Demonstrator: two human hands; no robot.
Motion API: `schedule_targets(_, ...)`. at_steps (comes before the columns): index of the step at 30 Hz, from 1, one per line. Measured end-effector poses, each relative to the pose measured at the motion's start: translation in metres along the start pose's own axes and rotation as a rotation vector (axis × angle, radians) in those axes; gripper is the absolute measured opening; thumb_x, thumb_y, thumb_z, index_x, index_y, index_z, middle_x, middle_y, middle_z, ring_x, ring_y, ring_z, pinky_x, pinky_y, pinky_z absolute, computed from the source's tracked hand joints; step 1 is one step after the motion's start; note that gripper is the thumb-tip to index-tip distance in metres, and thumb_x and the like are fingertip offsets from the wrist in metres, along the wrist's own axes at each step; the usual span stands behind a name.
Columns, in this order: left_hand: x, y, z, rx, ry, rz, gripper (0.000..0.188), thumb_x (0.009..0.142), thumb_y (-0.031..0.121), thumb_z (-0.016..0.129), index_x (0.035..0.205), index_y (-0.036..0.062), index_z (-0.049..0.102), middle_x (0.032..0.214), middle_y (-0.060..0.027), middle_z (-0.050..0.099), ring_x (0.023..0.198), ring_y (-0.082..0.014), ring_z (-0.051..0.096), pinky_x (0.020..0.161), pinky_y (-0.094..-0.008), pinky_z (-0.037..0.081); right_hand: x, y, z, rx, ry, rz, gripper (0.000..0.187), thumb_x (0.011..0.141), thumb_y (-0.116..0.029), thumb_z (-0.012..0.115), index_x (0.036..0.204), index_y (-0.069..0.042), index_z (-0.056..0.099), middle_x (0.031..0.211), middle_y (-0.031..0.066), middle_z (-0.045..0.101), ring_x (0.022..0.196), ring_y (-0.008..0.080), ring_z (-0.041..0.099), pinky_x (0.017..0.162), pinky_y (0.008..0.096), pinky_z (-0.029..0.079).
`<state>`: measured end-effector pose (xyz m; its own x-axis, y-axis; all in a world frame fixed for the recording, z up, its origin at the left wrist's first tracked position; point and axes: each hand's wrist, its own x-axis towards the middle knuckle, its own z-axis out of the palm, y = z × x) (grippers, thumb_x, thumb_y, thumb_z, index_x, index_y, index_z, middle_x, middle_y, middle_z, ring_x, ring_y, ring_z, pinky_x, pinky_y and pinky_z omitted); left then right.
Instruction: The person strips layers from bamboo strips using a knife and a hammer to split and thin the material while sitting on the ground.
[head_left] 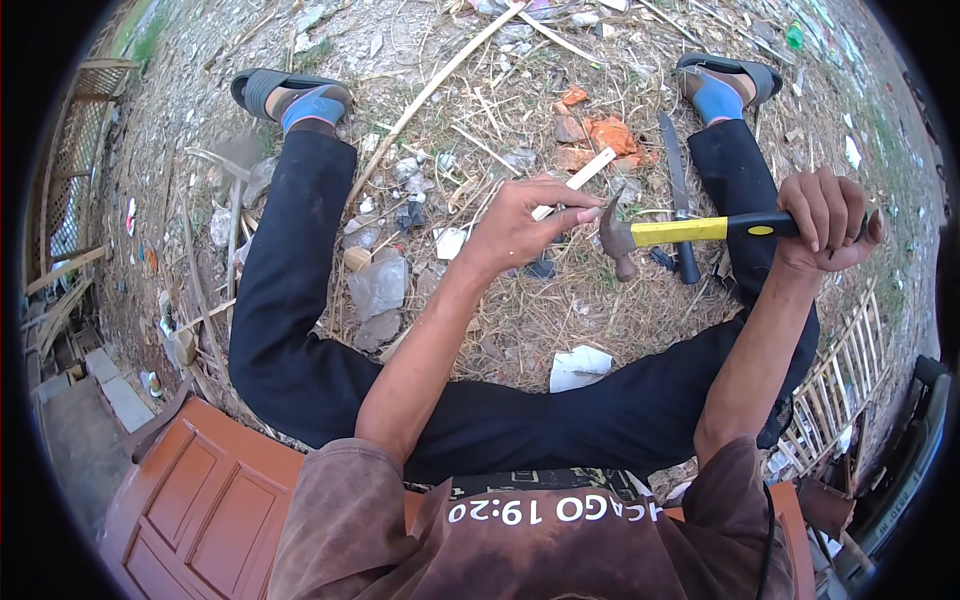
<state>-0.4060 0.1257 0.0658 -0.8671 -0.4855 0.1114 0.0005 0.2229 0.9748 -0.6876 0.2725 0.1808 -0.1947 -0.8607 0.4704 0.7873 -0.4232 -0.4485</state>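
My left hand [516,226] is closed on a short pale wooden strip [590,170], which slants up and to the right past the fingers. Whether a smaller thing is also pinched at the fingertips is hard to make out. In my right hand [826,215] is the black grip of a claw hammer [682,231] with a yellow band. Its metal head hangs close beside my left fingertips, apart from the strip. Below the hammer's handle, a long knife [676,170] with a dark handle lies on the ground between my legs.
Broken orange brick pieces [609,138] lie beyond my hands. A long bamboo stick [430,105] slants near my left leg. White shards [580,368] and grey stones [378,285] litter the dry grass. Beneath me is a brown panelled board [215,490]; a slatted bamboo piece [838,380] lies at right.
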Motion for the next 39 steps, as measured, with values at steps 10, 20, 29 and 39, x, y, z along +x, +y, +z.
schedule_targets(10, -0.009, -0.015, -0.003, -0.572, -0.004, -0.436, 0.042, 0.084, 0.01, 0.077, 0.123, 0.0031, 0.065, 0.093, -0.008, 0.073, 0.088, -0.0128, 0.068, 0.08, -0.0263, 0.052, -0.007, 0.015, -0.009, 0.02, -0.044, 0.035, 0.049, 0.091, -0.039, 0.055, 0.052, -0.019, 0.034, 0.036, -0.0071, 0.038, 0.026, 0.0027, 0.029, 0.043, 0.0204, 0.044)
schedule_targets(20, -0.01, -0.035, 0.002, -1.014, 0.121, -0.4, 0.04, 0.085, 0.003, 0.074, 0.123, -0.0021, 0.06, 0.093, -0.0107, 0.07, 0.087, -0.0157, 0.067, 0.084, -0.0291, 0.056, -0.008, 0.023, -0.007, 0.032, -0.064, 0.038, 0.054, 0.095, -0.049, 0.048, 0.053, -0.018, 0.035, 0.036, -0.0072, 0.036, 0.027, 0.0032, 0.026, 0.039, 0.0203, 0.041)
schedule_targets(29, 0.018, -0.036, -0.098, -0.52, 0.493, -0.34, 0.043, 0.088, 0.005, 0.072, 0.127, -0.0027, 0.056, 0.1, -0.0093, 0.071, 0.086, -0.0111, 0.064, 0.078, -0.0239, 0.052, -0.011, 0.016, -0.004, -0.361, 0.292, 0.144, 0.049, 0.099, -0.047, 0.04, 0.062, -0.016, 0.036, 0.041, -0.0071, 0.028, 0.036, 0.0067, 0.023, 0.051, 0.0247, 0.035)
schedule_targets(39, -0.06, -0.024, -0.326, 0.348, 0.716, -0.426, 0.039, 0.088, 0.011, 0.072, 0.123, -0.0017, 0.062, 0.094, -0.0078, 0.071, 0.086, -0.0121, 0.063, 0.076, -0.0267, 0.048, -0.001, -0.003, -0.027, -0.564, 0.411, 0.189, 0.042, 0.103, -0.037, 0.04, 0.067, -0.015, 0.035, 0.045, -0.006, 0.025, 0.041, 0.0068, 0.021, 0.057, 0.0244, 0.035)
